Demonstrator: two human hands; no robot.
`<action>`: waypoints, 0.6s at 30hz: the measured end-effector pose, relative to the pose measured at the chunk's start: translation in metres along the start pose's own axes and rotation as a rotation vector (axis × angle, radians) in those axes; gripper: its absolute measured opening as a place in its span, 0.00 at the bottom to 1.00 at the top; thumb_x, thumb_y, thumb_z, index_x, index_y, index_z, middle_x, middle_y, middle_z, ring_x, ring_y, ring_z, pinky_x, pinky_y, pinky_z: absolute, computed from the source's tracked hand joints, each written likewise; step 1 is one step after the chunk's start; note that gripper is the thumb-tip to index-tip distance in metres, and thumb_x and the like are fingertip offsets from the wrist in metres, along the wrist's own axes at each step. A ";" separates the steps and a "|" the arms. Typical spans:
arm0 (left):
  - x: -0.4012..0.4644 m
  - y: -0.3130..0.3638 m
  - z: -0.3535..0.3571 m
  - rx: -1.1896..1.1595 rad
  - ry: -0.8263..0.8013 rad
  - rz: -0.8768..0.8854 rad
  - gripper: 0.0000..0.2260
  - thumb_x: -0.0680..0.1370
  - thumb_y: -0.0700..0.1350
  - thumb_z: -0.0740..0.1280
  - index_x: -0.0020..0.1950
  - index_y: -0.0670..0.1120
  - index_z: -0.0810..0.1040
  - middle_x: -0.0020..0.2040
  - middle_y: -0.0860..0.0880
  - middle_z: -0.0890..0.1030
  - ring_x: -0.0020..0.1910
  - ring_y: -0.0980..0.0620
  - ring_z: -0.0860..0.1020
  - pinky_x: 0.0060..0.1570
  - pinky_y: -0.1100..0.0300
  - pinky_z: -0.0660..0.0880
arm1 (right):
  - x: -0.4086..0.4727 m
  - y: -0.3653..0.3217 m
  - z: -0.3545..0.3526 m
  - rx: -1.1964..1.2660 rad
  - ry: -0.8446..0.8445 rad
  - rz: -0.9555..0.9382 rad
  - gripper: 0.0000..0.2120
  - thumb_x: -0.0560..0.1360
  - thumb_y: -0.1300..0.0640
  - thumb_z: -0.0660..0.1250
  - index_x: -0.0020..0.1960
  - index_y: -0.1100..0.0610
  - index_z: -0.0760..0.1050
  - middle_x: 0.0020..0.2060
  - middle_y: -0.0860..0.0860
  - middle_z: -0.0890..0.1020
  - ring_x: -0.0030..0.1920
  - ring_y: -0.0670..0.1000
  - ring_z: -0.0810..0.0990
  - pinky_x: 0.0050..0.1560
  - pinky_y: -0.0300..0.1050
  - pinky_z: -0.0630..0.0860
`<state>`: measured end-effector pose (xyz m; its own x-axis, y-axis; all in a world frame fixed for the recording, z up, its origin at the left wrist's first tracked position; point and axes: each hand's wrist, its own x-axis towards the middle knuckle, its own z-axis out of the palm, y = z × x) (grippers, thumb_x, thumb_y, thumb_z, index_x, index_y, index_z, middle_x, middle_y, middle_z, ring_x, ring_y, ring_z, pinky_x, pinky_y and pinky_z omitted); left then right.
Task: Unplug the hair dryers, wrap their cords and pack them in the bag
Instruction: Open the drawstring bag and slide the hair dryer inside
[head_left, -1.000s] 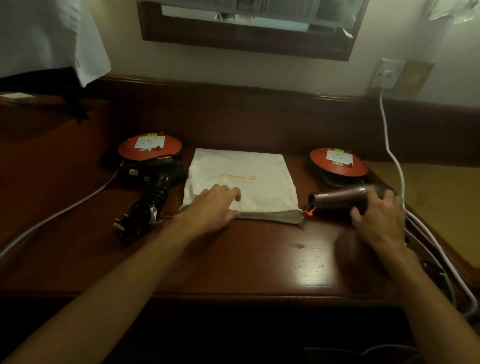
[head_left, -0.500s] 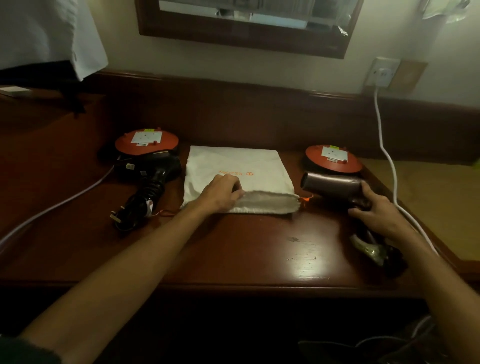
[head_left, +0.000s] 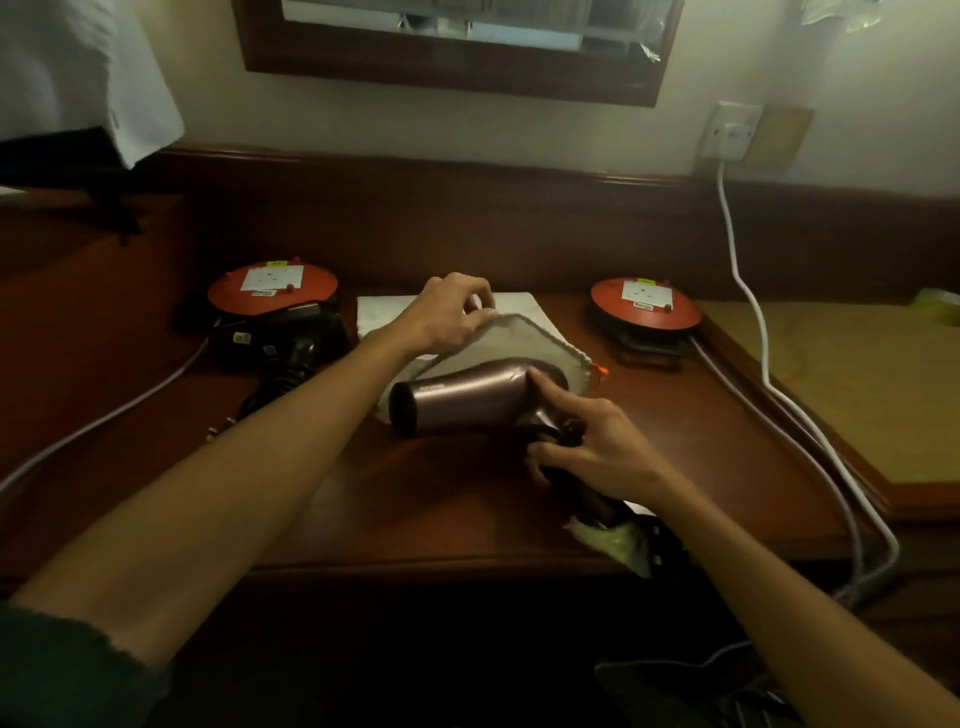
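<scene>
Bronze dryer (head_left: 467, 397) has reached the bag (head_left: 519, 343); both hands' fingers (head_left: 475, 306) grip; two dryers.

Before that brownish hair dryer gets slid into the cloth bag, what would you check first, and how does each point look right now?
1. Bag mouth lifted open by left hand: ok.
2. Right hand gripping the bronze dryer at its handle: ok.
3. Dryer's rear end at the bag opening, nozzle pointing away: ok.
4. Its cord wrapped and secured: cannot tell, the bundle below the hand is blurred.
5. Black dryer not yet packed, lying left of the bag: not ok.
6. Room in the bag for both dryers: cannot tell.
</scene>
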<state>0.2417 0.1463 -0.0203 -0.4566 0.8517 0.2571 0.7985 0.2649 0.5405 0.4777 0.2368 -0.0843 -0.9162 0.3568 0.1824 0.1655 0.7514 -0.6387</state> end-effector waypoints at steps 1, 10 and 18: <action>-0.005 0.002 -0.001 0.005 -0.001 0.043 0.04 0.82 0.48 0.68 0.54 0.49 0.79 0.50 0.49 0.81 0.48 0.52 0.79 0.46 0.57 0.74 | 0.007 0.000 0.006 -0.030 -0.003 0.014 0.42 0.74 0.54 0.75 0.80 0.39 0.57 0.68 0.50 0.77 0.60 0.48 0.79 0.63 0.42 0.75; -0.020 -0.007 -0.005 0.144 -0.017 0.199 0.05 0.81 0.41 0.69 0.52 0.51 0.77 0.52 0.48 0.82 0.47 0.53 0.80 0.47 0.55 0.79 | 0.067 -0.002 0.018 -0.223 0.147 0.203 0.15 0.74 0.54 0.72 0.58 0.55 0.76 0.53 0.54 0.82 0.51 0.55 0.81 0.51 0.54 0.81; -0.018 -0.006 0.005 0.118 -0.015 0.192 0.05 0.81 0.38 0.69 0.55 0.46 0.79 0.54 0.46 0.82 0.48 0.56 0.78 0.44 0.67 0.70 | 0.051 0.001 0.020 -0.194 -0.116 0.313 0.47 0.75 0.49 0.72 0.82 0.49 0.44 0.72 0.58 0.65 0.73 0.59 0.67 0.71 0.53 0.69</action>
<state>0.2472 0.1315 -0.0318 -0.2863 0.8980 0.3342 0.9112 0.1474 0.3846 0.4236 0.2448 -0.0908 -0.8437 0.5288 -0.0921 0.4996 0.7110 -0.4948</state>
